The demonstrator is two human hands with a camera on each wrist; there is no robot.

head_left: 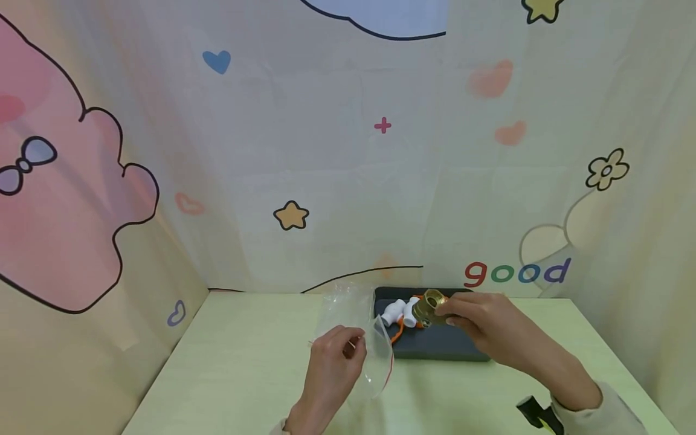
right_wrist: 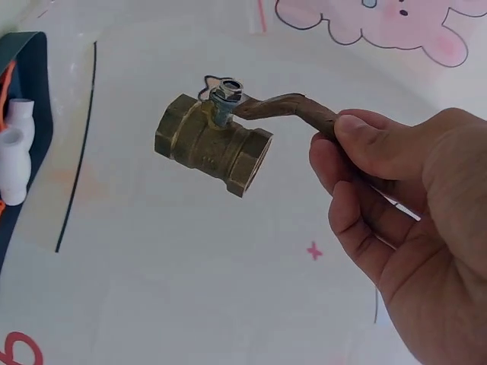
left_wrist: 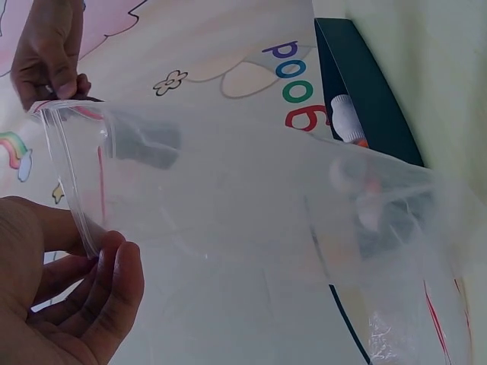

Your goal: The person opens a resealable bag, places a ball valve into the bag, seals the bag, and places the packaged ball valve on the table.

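My left hand (head_left: pixel 334 356) pinches the edge of a clear plastic zip bag (head_left: pixel 375 368) with a red line along its mouth. In the left wrist view the bag (left_wrist: pixel 228 205) spreads out to the right of the thumb and fingers. My right hand (head_left: pixel 502 332) holds a brass ball valve (head_left: pixel 426 308) in the air, over the dark tray. From the right wrist view, thumb and fingers grip the valve's lever (right_wrist: pixel 293 103), and the thick brass body (right_wrist: pixel 209 148) hangs free at the lever's far end. The valve is outside the bag.
Behind the hands stands a dark tray (head_left: pixel 440 351) with white fittings (head_left: pixel 394 312) and an orange piece (head_left: pixel 399 332) in it. More clear plastic (head_left: pixel 345 302) lies left of the tray. A printed curtain (head_left: pixel 348 169) closes off the back of the pale table (head_left: pixel 234 362).
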